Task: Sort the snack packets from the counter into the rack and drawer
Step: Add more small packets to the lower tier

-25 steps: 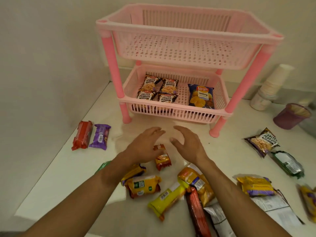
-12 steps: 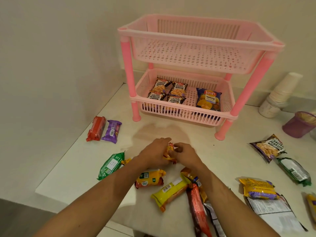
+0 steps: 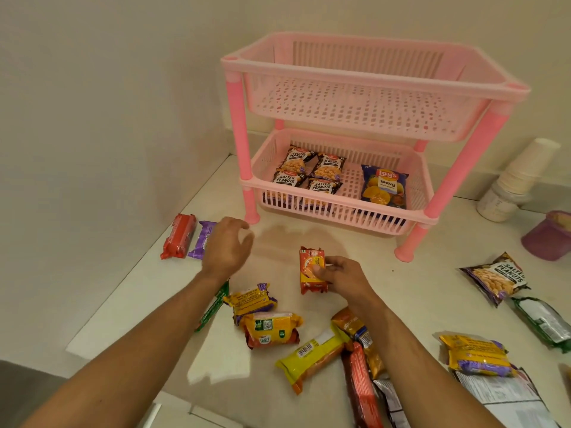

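right hand (image 3: 343, 278) pinching the orange biscuit packet (image 3: 312, 270) above the counter (image 3: 148, 304), left hand (image 3: 227, 247) loosely curled and empty; the slick wrapper may slip before reaching the pink rack (image 3: 340, 208).

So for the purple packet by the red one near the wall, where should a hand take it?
Probably across its narrow width at the middle, from above. The purple packet lies flat, its long side against the red packet, so that flank offers little gap. The left hand hovers over its right edge.
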